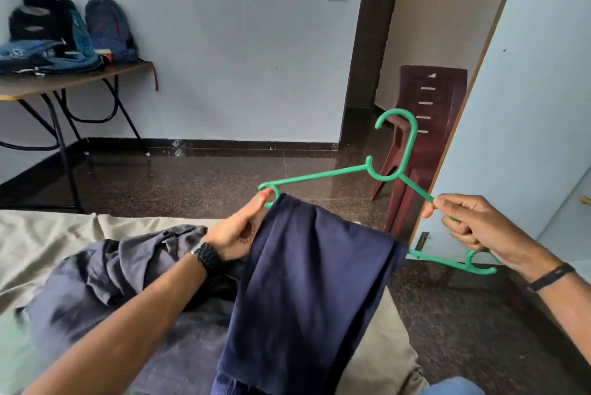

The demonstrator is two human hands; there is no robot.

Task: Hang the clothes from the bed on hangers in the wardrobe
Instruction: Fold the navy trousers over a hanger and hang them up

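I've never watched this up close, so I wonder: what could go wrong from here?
The navy garment is only draped over the tilted green hanger, so it might slide toward the lower end by the right hand. The left hand grips one corner; letting go could tip it. The grey clothes may snag.

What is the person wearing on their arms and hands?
Both forearms are bare, with no sleeves showing. The left wrist has a chunky black watch with a ridged strap. The right wrist has a thin dark band. No gloves or rings can be seen.
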